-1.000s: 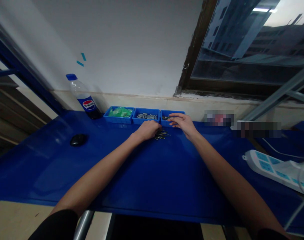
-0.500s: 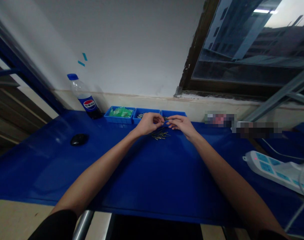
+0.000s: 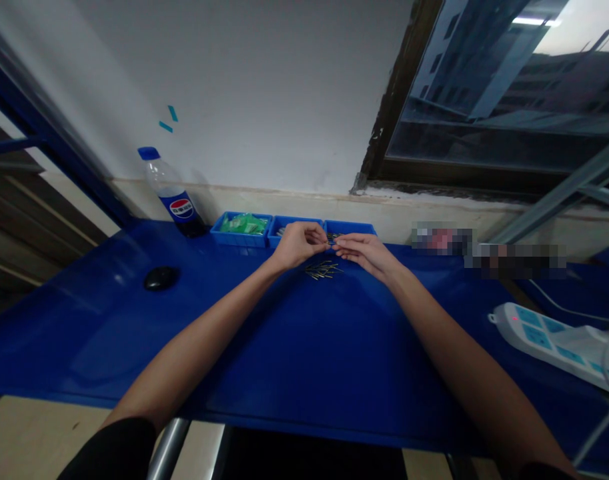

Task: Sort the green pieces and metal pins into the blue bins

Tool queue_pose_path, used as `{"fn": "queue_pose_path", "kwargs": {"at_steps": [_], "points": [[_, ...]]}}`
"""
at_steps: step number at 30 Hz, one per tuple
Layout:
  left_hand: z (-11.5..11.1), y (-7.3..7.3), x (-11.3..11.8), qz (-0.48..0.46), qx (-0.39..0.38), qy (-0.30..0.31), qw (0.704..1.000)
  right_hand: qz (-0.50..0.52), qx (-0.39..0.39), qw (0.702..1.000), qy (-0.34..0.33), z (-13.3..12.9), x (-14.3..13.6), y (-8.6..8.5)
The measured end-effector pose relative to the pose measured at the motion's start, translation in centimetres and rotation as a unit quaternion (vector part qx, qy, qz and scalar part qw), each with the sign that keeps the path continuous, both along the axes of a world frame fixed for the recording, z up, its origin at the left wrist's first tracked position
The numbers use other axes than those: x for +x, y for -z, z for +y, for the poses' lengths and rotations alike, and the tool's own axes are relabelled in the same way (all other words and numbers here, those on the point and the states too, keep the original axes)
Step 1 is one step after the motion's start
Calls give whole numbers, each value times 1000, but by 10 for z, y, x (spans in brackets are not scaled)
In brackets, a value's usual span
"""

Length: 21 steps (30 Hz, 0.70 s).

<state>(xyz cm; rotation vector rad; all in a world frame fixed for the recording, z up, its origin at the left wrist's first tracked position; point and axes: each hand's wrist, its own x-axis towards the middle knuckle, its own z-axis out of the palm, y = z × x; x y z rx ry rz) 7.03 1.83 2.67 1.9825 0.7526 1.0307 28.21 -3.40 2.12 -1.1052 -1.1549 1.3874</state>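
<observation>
My left hand is closed in a pinch above the desk, in front of the middle blue bin. Facing it, my right hand also has its fingers pressed together, its tips almost meeting the left ones. Whatever lies between the fingertips is too small to make out. Just below the hands, a loose pile of thin brass-coloured pins rests on the blue desktop. More thin pieces show in the right blue bin, partly hidden by my hands. Grey pieces in the middle bin are largely covered by my left hand.
A left blue bin holds green packets. Beside it stands a cola bottle, with a black mouse nearer me. At right lie a white power strip and its cable. The wall and window rise behind the desk.
My fingertips have come slightly closer together, and the right fingers look more gathered. The pile of pins looks the same. The whole view has shifted a little.
</observation>
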Motion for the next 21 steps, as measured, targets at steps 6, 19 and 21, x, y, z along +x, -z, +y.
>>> {"fn": "queue_pose_path", "kwargs": {"at_steps": [6,19,21], "points": [[2,9,-3,99,80,-17,992,-11,21,998,57,4,2,3],[-9,27,3,324,163,15,932,-20,27,987,155,4,0,-5],[-8,28,4,326,172,19,930,-19,20,988,153,5,0,-5]]}}
